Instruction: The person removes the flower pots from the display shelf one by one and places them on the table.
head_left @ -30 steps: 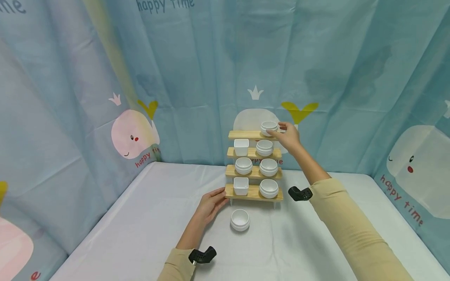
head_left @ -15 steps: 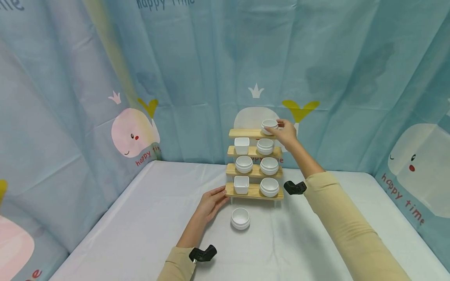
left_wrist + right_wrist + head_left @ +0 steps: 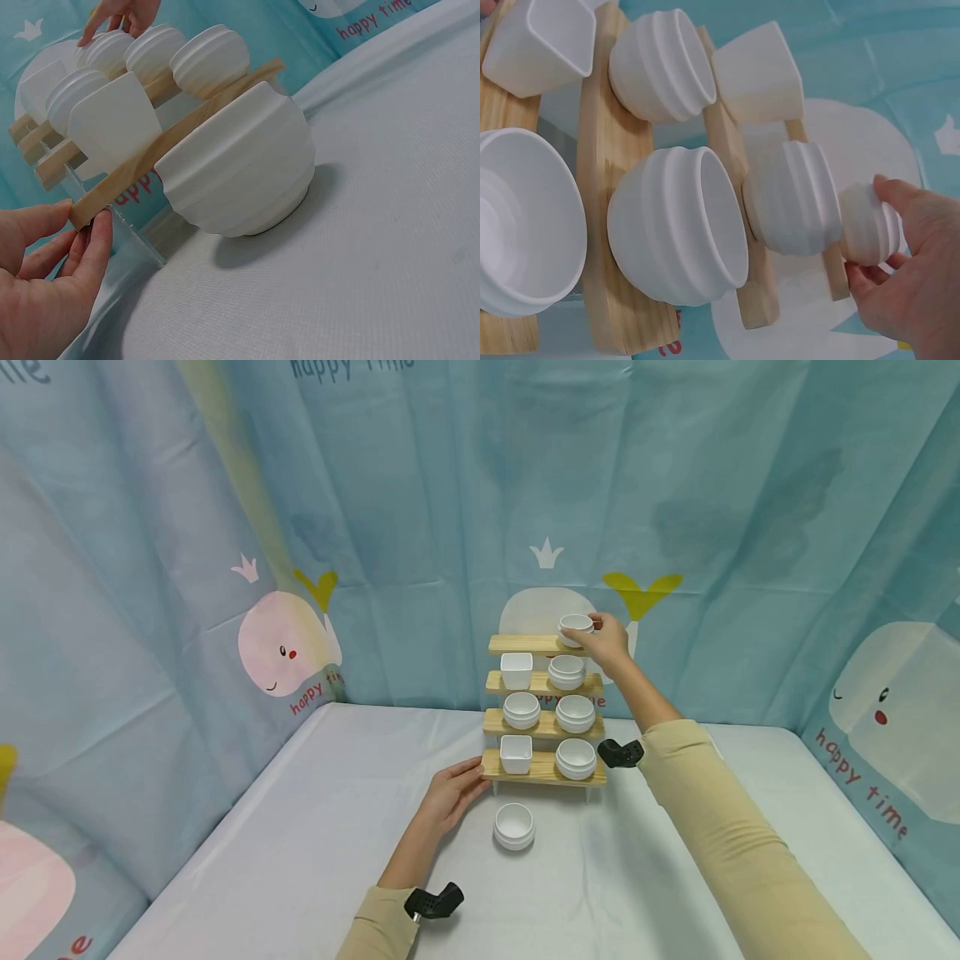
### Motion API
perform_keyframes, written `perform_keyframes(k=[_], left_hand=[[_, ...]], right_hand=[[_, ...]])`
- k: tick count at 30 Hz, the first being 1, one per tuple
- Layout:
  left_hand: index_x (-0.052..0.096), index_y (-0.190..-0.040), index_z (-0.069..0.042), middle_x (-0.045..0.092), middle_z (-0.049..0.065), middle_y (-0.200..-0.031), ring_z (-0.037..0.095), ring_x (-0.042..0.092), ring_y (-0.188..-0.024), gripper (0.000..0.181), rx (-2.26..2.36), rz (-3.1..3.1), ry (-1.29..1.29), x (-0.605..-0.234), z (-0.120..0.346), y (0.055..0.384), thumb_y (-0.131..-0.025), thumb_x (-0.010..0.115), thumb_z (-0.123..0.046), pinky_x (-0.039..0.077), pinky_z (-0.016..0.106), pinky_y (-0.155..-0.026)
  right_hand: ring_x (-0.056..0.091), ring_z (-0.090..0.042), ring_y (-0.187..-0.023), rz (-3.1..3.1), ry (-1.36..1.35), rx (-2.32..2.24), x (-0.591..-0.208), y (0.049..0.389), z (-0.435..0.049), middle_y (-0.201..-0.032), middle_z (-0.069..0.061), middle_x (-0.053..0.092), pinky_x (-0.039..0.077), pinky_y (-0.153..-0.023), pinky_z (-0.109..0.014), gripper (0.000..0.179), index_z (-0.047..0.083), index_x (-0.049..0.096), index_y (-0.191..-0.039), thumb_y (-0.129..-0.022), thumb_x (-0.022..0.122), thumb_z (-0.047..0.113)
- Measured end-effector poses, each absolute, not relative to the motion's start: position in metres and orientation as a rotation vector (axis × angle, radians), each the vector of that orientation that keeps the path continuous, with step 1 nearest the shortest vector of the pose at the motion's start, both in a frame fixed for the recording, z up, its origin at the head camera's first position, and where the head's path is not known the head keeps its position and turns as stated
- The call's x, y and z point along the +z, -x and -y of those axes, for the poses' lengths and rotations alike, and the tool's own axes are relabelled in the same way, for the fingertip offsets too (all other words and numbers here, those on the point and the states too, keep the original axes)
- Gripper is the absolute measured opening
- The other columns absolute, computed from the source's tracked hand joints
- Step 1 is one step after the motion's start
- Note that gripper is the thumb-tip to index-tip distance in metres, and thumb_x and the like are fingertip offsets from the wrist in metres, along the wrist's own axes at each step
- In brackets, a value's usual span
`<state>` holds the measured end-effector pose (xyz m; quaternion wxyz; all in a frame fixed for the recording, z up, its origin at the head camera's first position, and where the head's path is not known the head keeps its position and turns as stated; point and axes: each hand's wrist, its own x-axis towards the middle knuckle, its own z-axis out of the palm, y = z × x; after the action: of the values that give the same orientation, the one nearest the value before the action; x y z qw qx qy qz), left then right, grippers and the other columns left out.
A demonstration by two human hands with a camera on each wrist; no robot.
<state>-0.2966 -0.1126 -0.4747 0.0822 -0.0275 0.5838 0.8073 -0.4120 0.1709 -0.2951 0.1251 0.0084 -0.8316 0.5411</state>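
A tiered stand with pale wooden shelves (image 3: 525, 645) holds white pots in two columns. On its top tier, at the right end, my right hand (image 3: 609, 647) pinches a small round white pot (image 3: 866, 225) between thumb and fingers. My left hand (image 3: 448, 797) grips the left end of the lowest shelf (image 3: 139, 161), thumb above and fingers below. In the right column stand ridged round pots (image 3: 576, 714); the left column has square pots (image 3: 516, 754) and a round pot (image 3: 521, 710). Another round pot (image 3: 244, 165) sits on the table in front of the stand.
A white cloth covers the table (image 3: 300, 827). Close behind the stand hangs a blue curtain (image 3: 420, 527) with printed whales, and it also closes in both sides. Clear legs (image 3: 142, 236) support the shelves. A black device (image 3: 433, 902) is strapped at each wrist.
My right forearm and wrist have swung slightly left, while the hand stays at the pot on the top tier. The left hand keeps its grip on the lowest shelf.
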Motion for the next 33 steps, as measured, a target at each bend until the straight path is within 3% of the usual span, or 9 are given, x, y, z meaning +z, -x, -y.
perform_keyframes(k=[7, 33], left_hand=[[0.047, -0.15, 0.014, 0.048, 0.035, -0.152, 0.025, 0.066, -0.122, 0.044, 2.409, -1.74, 0.039, -0.4746, 0.1144, 0.2957, -0.109, 0.054, 0.0, 0.059, 0.03, -0.104], [0.049, -0.148, 0.015, 0.051, 0.036, -0.149, 0.023, 0.067, -0.117, 0.041, 2.429, -1.735, 0.063, -0.4756, 0.1125, 0.2969, -0.108, 0.054, 0.002, 0.06, 0.03, -0.102]], right_hand=[[0.045, -0.043, -0.143, 2.426, -0.037, 1.567, -0.2942, 0.4117, -0.1707, -0.156, -0.029, 0.046, 0.046, -0.119, -0.051, 0.073, -0.007, 0.041, -0.156, -0.1, 0.074, 0.026], [0.046, -0.042, -0.142, 2.422, -0.09, 1.626, -0.2857, 0.4039, -0.1749, -0.155, -0.03, 0.046, 0.049, -0.116, -0.049, 0.069, -0.008, 0.041, -0.156, -0.102, 0.072, 0.021]])
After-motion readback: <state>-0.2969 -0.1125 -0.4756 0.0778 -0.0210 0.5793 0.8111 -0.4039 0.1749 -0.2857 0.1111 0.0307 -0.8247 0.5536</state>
